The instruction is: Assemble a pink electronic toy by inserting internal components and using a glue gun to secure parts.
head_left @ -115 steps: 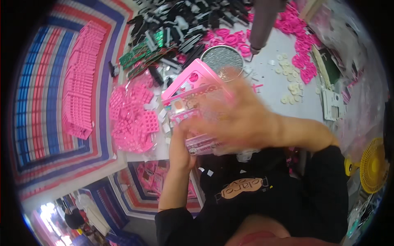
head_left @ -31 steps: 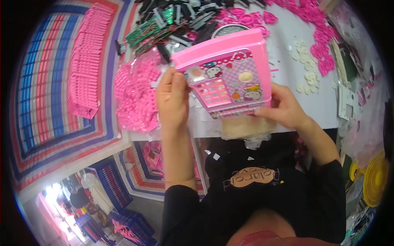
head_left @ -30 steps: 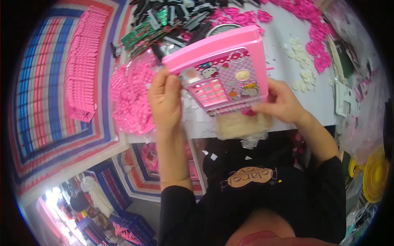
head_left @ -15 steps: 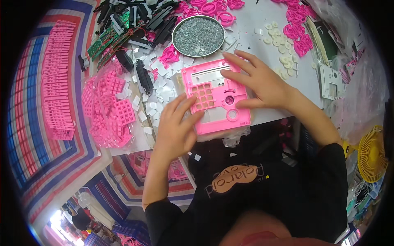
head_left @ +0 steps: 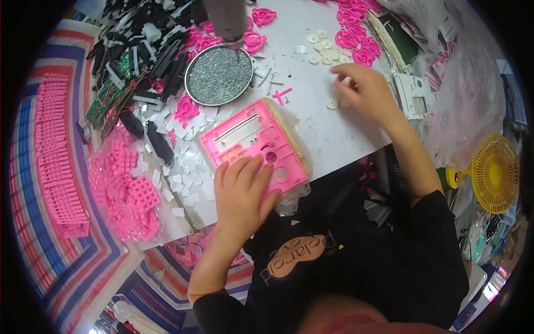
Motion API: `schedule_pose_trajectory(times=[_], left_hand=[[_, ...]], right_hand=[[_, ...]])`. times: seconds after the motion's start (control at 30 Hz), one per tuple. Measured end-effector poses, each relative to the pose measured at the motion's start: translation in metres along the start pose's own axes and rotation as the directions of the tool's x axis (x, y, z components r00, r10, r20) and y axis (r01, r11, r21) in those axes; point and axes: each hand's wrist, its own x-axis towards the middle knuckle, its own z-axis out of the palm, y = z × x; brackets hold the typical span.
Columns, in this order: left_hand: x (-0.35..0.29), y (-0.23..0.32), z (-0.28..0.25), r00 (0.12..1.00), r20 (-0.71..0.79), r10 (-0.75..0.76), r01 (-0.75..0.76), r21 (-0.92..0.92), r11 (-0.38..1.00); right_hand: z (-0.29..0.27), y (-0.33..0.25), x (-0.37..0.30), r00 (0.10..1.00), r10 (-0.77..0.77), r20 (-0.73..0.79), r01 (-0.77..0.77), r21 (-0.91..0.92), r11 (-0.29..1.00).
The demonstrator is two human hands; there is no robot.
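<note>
A pink plastic casing panel lies tilted on a cloth-like pad at the table's near edge. It has a long slot, a grid of square holes and a round opening. My left hand rests over the panel's lower left part, fingers spread and covering some of the grid. Right of the panel, my right hand is down at the white plastic discs, fingers curled inward. Whitish pieces show by its fingertips, but what they pinch is partly hidden.
A round metal dish of small screws stands beyond the panel, below a dark cylindrical tool. Pink rings, a bag of pink keypads, black parts and white paper squares surround the work. A yellow fan is at right.
My right hand has left the panel and moved right to the white discs. My left hand has slid further over the panel, now turned more. The view has shifted, bringing the dark tool into sight.
</note>
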Motion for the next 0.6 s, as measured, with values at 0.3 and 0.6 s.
schedule_pose_trajectory(times=[0.3, 0.6], left_hand=[[0.005, 0.0, -0.003, 0.995, -0.1, 0.021, -0.031, -0.098, 0.995], [0.034, 0.013, -0.015, 0.935, -0.27, -0.229, 0.078, -0.475, 0.876]], right_hand=[[0.015, 0.041, 0.028, 0.965, -0.259, -0.051, 0.25, -0.14, 0.958], [0.023, -0.021, 0.04, 0.893, -0.449, 0.025, 0.448, -0.13, 0.884]])
